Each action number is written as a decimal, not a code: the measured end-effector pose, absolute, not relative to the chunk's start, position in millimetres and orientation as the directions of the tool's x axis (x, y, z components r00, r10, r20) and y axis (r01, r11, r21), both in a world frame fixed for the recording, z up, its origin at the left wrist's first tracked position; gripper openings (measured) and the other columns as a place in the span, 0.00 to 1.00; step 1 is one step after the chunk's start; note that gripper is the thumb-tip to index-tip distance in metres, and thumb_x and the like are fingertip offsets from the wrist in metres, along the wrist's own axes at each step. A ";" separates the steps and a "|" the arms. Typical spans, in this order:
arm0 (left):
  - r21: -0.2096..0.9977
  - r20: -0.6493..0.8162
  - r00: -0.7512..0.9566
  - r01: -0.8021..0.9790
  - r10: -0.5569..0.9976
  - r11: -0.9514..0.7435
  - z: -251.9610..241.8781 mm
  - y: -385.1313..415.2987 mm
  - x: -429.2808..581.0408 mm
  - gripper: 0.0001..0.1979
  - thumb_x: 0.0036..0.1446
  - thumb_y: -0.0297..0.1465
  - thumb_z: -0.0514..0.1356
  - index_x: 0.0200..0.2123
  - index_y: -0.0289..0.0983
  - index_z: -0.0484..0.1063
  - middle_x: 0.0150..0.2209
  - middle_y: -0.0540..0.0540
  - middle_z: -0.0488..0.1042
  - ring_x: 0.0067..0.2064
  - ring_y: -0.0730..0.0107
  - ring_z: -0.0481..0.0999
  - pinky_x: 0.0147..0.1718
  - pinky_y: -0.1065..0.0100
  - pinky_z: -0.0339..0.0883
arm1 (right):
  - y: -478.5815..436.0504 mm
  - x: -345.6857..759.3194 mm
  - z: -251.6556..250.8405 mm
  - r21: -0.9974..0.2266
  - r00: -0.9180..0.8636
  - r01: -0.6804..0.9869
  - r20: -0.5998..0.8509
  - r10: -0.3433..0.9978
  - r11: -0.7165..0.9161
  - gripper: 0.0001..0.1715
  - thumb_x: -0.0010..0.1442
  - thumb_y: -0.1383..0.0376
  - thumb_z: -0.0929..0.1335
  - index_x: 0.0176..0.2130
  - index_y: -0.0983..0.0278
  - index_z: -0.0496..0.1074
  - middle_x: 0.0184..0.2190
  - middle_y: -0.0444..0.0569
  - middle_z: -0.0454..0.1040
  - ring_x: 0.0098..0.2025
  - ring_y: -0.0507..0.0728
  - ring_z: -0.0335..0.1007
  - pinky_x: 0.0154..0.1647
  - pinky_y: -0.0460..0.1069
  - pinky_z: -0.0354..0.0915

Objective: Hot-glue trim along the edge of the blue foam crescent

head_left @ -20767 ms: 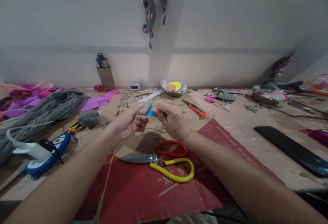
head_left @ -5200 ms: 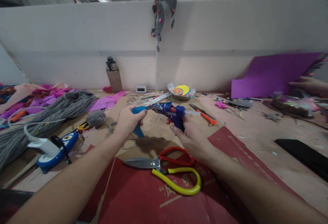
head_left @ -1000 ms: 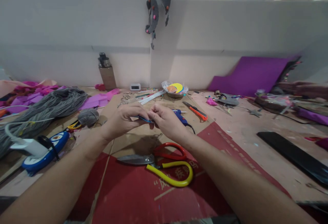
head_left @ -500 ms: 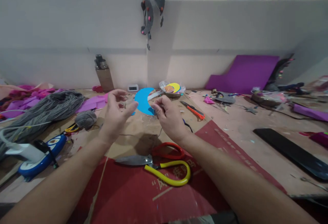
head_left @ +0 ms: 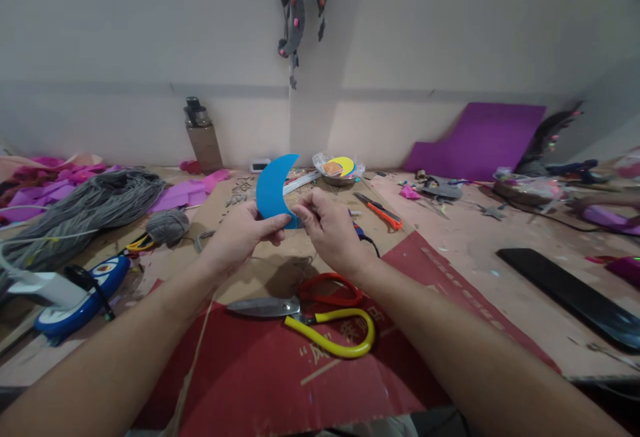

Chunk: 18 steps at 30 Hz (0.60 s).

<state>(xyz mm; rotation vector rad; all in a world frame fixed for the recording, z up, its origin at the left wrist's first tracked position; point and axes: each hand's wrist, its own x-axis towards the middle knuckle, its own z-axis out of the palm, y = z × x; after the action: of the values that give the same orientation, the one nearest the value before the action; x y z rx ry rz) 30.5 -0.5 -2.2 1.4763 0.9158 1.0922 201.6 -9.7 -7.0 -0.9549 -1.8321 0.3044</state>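
A flat blue crescent (head_left: 271,187) is held up above the cardboard at the middle of the view. My left hand (head_left: 249,231) pinches its lower left part, thumb in front and fingers behind. At its lower right tip, my right hand (head_left: 324,229) grips the edge between thumb and fingers; whether anything else is in those fingers is hidden. Below my hands lie large scissors (head_left: 295,317) with one red and one yellow handle, blades partly under no cover and pointing left.
Red printed cardboard (head_left: 250,383) lies under the scissors. An orange utility knife (head_left: 383,213) is to the right, near a bowl (head_left: 340,178). Grey yarn (head_left: 110,203) and a blue power strip (head_left: 85,300) are left. A black slab (head_left: 570,297) lies right; purple sheet (head_left: 480,143) leans behind.
My left hand, apart from the crescent before, has come right and closed on its lower part. The crescent is slightly turned and nearer. The view has tipped down a little.
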 end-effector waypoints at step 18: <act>0.984 0.165 0.281 -0.115 0.945 -0.138 -6.7 -5.5 38.7 0.15 0.40 0.32 0.71 0.33 0.34 0.74 0.25 0.49 0.74 0.25 0.74 0.71 0.27 0.70 0.68 | -9.9 200.9 -7.1 -0.636 -0.139 0.464 0.635 0.760 0.616 0.16 0.64 0.55 0.61 0.29 0.62 0.62 0.23 0.40 0.63 0.26 0.50 0.56 0.28 0.46 0.51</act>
<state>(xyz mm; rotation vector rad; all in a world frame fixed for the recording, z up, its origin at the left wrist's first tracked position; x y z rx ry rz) 38.7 -5.5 -6.7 1.3745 0.8458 1.1388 200.9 -9.9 -7.1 -0.9950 -1.7834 0.3493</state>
